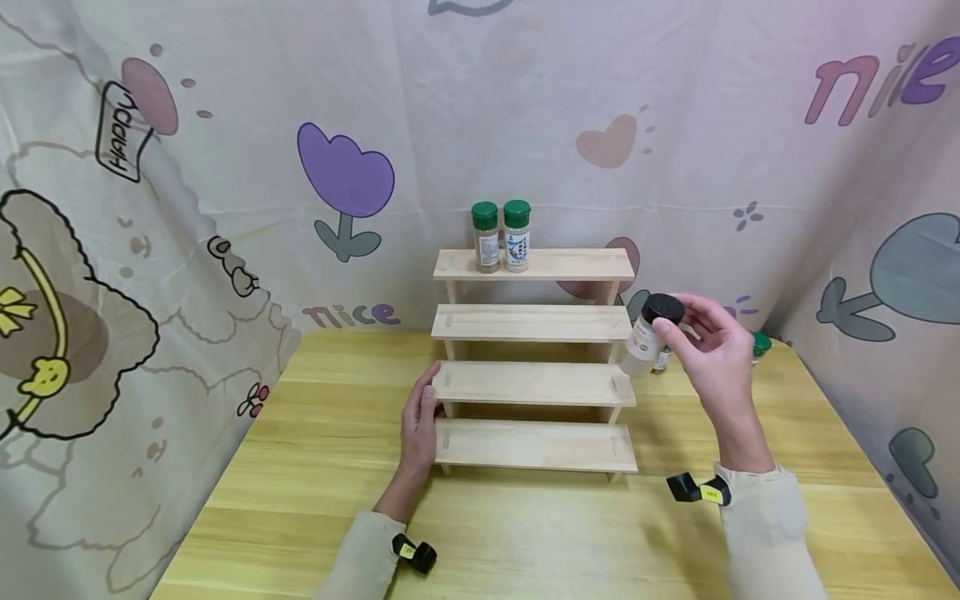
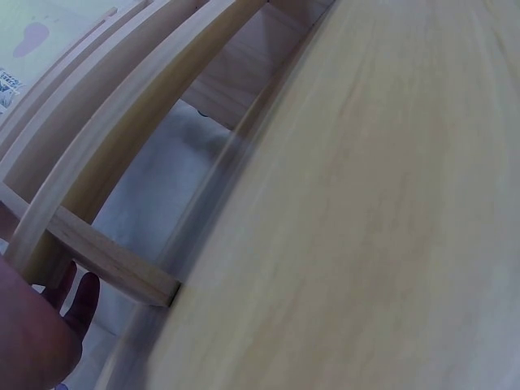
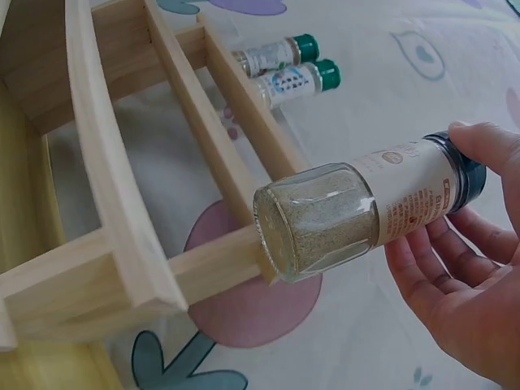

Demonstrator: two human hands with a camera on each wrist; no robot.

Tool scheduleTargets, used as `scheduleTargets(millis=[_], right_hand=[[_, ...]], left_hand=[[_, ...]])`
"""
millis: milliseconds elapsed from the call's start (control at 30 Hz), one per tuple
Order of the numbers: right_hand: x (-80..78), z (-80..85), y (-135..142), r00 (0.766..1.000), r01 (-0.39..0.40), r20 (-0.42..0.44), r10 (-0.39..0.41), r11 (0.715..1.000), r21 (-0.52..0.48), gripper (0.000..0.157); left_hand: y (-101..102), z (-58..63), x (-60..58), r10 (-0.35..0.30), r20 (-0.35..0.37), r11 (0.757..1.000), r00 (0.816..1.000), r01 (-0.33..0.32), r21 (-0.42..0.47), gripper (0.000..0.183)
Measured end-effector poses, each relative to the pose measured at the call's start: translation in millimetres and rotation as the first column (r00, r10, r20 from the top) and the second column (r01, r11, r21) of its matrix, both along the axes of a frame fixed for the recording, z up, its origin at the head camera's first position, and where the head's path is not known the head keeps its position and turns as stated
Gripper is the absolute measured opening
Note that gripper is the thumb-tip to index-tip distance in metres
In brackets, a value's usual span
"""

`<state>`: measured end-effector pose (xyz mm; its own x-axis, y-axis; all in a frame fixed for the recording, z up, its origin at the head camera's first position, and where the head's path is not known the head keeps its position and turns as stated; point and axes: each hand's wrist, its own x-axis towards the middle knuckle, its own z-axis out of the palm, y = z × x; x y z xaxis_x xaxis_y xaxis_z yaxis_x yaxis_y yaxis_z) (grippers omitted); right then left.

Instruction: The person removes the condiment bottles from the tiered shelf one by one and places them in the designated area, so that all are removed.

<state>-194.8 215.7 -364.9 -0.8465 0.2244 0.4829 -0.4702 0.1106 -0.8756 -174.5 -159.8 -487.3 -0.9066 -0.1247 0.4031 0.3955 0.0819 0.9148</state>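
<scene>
My right hand (image 1: 712, 342) pinches a clear glass spice jar (image 3: 325, 219) by its black cap, thumb on one side and fingers on the other. Tilted in the air, the jar has a pale label and tan powder inside. It is off the right end of a stepped wooden rack (image 1: 532, 383). At the rack's left side, my left hand (image 1: 420, 421) grips the edge near the lower steps. The left wrist view shows its fingertips (image 2: 84, 305) under a board beside the side rail. Two green-capped spice jars (image 1: 501, 237) stand upright, side by side, on the top step.
Behind the right hand, another small jar (image 1: 662, 360) is partly hidden on the wooden table (image 1: 315, 467). A green cap (image 1: 761, 344) shows farther right, mostly behind the hand. A printed cloth (image 1: 480, 100) hangs behind and beside the table.
</scene>
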Motion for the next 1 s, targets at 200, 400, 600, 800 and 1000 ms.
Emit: scheduleTargets(millis=[200, 400, 600, 800, 1000], right_hand=[[3.6, -12.0, 11, 1.0, 0.004, -0.004, -0.004, 0.999, -0.043, 0.036], [4.9, -24.1, 23, 0.995, 0.061, 0.082, -0.064, 0.998, 0.033, 0.038], [1.7, -37.5, 33, 0.986, 0.077, 0.139, -0.09, 0.993, 0.094, 0.04], [-4.1, -50.3, 41, 0.98, 0.086, 0.164, -0.109, 0.986, 0.144, 0.04], [-11.4, -65.2, 52, 0.975, 0.071, 0.202, -0.089, 0.993, 0.095, 0.04]], left_hand=[[1, -0.9, 0.6, -0.001, 0.001, 1.0, 1.0, 0.001, -0.005, 0.041], [1, -0.1, 0.4, 0.006, -0.002, 1.0, 1.0, -0.006, -0.008, 0.041], [1, 0.7, 0.5, 0.007, -0.011, 1.0, 1.0, -0.007, -0.013, 0.041], [0, 0.2, 0.7, -0.001, -0.006, 1.0, 1.0, 0.001, -0.011, 0.041], [0, 0.7, 0.2, -0.001, 0.01, 1.0, 1.0, 0.001, -0.016, 0.042]])
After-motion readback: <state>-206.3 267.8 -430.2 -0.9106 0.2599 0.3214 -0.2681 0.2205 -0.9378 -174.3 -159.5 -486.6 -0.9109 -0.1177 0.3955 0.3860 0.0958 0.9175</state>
